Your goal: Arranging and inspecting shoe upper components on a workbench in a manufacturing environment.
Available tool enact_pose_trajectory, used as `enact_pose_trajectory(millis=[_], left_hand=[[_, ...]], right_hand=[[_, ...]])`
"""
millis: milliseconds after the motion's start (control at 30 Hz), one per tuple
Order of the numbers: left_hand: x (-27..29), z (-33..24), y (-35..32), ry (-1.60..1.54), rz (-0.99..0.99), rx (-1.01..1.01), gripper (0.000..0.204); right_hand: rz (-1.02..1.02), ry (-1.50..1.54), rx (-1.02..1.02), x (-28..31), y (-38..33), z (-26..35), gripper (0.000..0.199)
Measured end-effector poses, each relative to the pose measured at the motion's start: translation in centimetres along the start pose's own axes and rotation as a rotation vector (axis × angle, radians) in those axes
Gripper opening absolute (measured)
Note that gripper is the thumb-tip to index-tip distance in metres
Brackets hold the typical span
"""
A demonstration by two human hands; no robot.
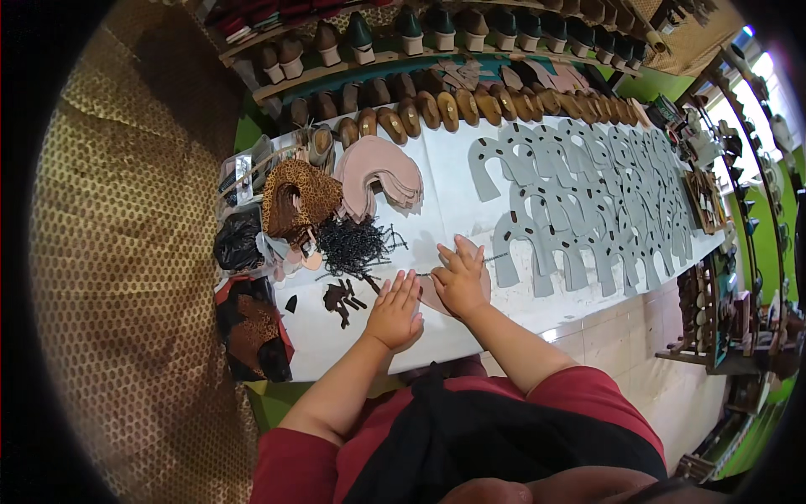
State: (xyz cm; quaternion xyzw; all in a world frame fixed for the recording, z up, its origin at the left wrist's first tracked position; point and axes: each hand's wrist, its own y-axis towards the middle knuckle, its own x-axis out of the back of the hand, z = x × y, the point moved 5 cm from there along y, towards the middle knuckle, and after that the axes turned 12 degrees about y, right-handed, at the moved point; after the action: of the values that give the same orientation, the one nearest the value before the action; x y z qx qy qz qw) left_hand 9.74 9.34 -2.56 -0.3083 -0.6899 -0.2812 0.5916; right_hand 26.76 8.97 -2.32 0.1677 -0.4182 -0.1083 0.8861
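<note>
My left hand [396,312] lies flat on the white table [336,343], fingers stretched out. To its right, my right hand [461,279] presses down with fingers extended over a pink cut piece [431,296], which it partly hides. A thin dark braided strip [425,275] runs between both hands, and a stretch of it shows beyond the right hand. Just left of my left hand are small dark brown pieces [339,301]. Behind them sits a tangled heap of black braided strips [349,245].
Grey U-shaped pieces [537,260] with dark tabs cover the table's right side. Stacks of pink pieces [369,172] and leopard-print pieces [285,193] stand at the back left, near a black bag [238,242]. Rows of shoe lasts [449,109] line the back.
</note>
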Motion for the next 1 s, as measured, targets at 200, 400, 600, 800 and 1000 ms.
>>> enact_pose_trajectory(millis=[200, 400, 600, 800, 1000], left_hand=[[-0.7, -1.1, 0.6, -0.086, 0.04, -0.004, 0.078], [-0.5, -1.3, 1.1, -0.054, 0.041, 0.066, 0.076], [-0.8, -1.1, 1.1, -0.068, 0.04, 0.101, 0.074], [-0.1, -1.2, 1.5, -0.036, 0.021, 0.133, 0.071], [0.3, -1.5, 1.6, 0.004, -0.017, 0.138, 0.07]], right_hand=[[0.004, 0.005, 0.005, -0.1, 0.0, -0.1, 0.005], [0.01, -0.011, 0.031, -0.3, -0.2, -0.3, 0.008], [0.027, -0.022, 0.084, -0.8, -0.3, -0.2, 0.013], [0.052, 0.002, 0.094, -0.8, -0.4, 0.0, 0.014], [0.08, -0.014, 0.085, -1.0, -0.4, 0.0, 0.015]])
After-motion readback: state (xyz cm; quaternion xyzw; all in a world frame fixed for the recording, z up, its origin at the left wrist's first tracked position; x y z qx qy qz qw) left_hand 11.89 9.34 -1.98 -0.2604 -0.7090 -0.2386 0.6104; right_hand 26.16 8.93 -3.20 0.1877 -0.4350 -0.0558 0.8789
